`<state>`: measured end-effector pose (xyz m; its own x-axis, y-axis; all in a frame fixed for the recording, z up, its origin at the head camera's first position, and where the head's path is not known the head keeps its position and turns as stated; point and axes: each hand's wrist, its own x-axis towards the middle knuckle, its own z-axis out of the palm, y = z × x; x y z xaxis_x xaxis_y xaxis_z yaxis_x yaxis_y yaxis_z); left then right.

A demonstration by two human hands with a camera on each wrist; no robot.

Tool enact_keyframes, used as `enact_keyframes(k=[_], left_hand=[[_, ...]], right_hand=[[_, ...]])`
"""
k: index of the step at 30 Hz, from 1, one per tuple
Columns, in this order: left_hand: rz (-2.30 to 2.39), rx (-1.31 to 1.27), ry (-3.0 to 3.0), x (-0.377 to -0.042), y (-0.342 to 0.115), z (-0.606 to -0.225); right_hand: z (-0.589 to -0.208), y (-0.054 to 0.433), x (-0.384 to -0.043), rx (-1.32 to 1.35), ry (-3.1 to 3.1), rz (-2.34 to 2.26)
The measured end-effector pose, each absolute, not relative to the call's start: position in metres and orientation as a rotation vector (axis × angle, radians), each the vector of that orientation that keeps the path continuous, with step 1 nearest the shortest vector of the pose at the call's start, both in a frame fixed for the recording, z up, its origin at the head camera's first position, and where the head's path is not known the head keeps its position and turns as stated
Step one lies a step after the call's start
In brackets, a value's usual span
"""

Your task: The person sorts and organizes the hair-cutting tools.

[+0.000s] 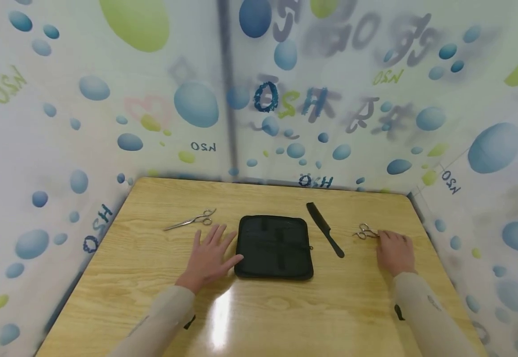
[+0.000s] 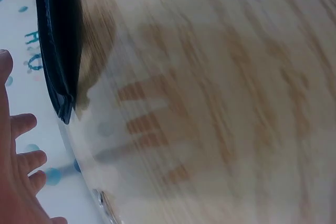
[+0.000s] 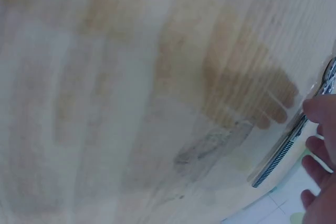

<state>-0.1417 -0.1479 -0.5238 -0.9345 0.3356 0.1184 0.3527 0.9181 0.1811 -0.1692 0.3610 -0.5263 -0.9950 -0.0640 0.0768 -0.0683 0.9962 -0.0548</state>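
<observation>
A black zip case lies in the middle of the wooden table. Beside its left edge is my left hand, fingers spread and holding nothing; the thumb reaches the case's edge in the head view. Silver scissors lie beyond that hand. At the right, my right hand pinches thinning scissors between thumb and fingers. Their toothed blade shows in the right wrist view, low at the table, while the hand covers the blades in the head view. A black comb lies between the case and this hand.
The table has a light wood top with rounded far corners. Patterned curtains or sheets with blue and green bubbles stand close behind it and on both sides. Bright glare falls on the wood below the case.
</observation>
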Motion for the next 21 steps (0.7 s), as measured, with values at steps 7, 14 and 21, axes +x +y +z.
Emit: enact_keyframes(k=[7,14,21], left_hand=[[-0.274,-0.544,-3.029,-0.144,-0.137,-0.525],[-0.283,-0.562,-3.033,-0.144,-0.129,-0.526],[-0.278,-0.578,-3.04,-0.144,-0.126,-0.527]], right_hand=[[-0.523,0.365,-0.173,0.034,-3.097,0.038],[-0.526,0.37,-0.179,0.04,-3.12,-0.017],[-0.529,0.371,-0.185,0.116,-3.077,-0.093]])
